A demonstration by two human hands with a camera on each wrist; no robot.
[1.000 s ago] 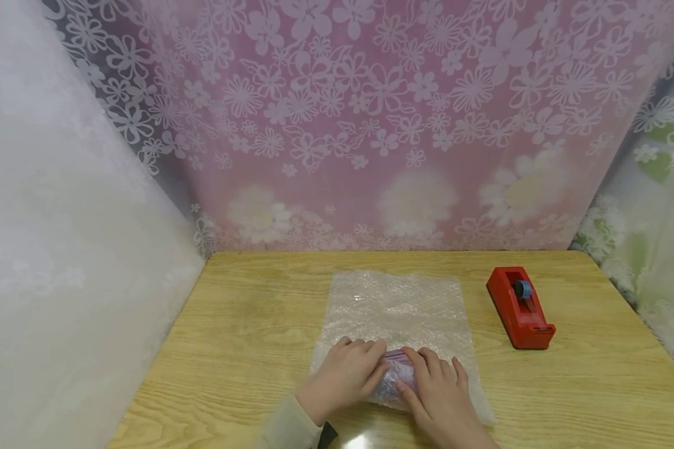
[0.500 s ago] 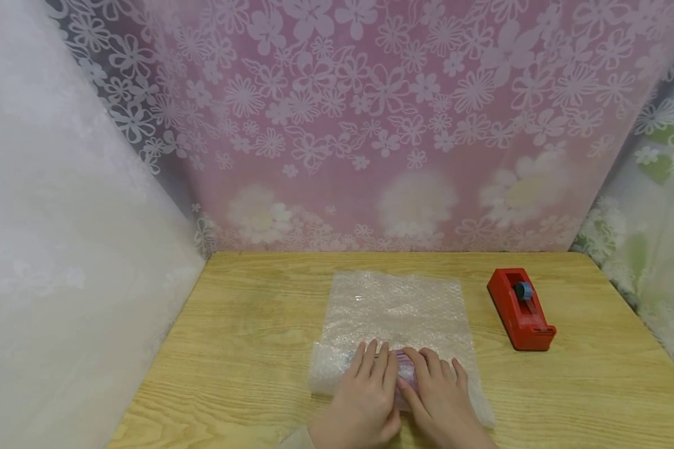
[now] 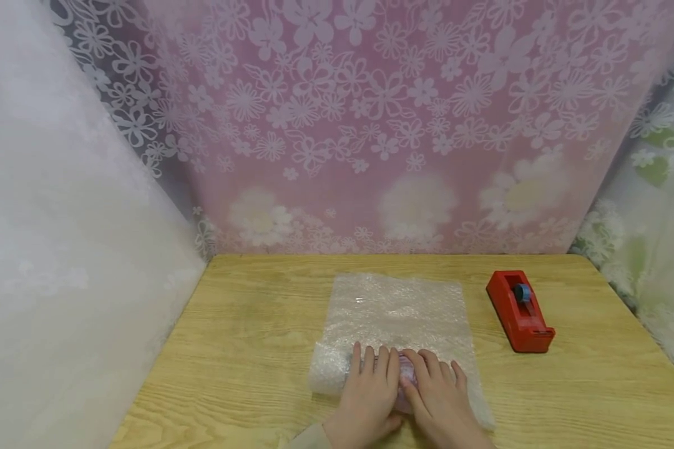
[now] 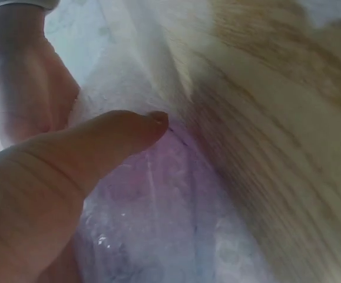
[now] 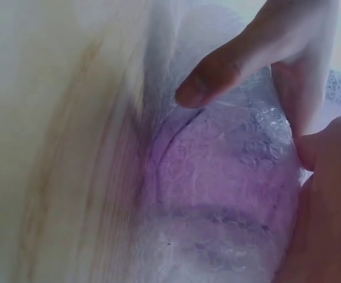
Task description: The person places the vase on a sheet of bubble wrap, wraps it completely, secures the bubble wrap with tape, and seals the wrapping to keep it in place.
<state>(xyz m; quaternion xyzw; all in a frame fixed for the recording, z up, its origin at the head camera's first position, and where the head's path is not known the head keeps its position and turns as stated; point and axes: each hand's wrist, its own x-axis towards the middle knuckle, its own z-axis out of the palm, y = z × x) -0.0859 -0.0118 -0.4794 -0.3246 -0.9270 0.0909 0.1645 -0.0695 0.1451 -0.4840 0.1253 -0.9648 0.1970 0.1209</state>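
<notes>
Left hand (image 3: 369, 394) and right hand (image 3: 440, 391) both clasp the purple bundle (image 3: 407, 370) at the six-o'clock end of the bubble wrap (image 3: 399, 312). Wrapping seems the step; the next move likely calls for an even roll toward twelve o'clock.

Head view: light even and diffuse, small glints on the bubble wrap (image 3: 399, 315) toward 5 o'clock. Both wrist views: dimmer, hazy, soft in detail; overexposed white noted at 9 o'clock in the left, 2 o'clock in the right. Shadow darkens the worktop (image 5: 58, 153) alongside the bubble wrap.
</notes>
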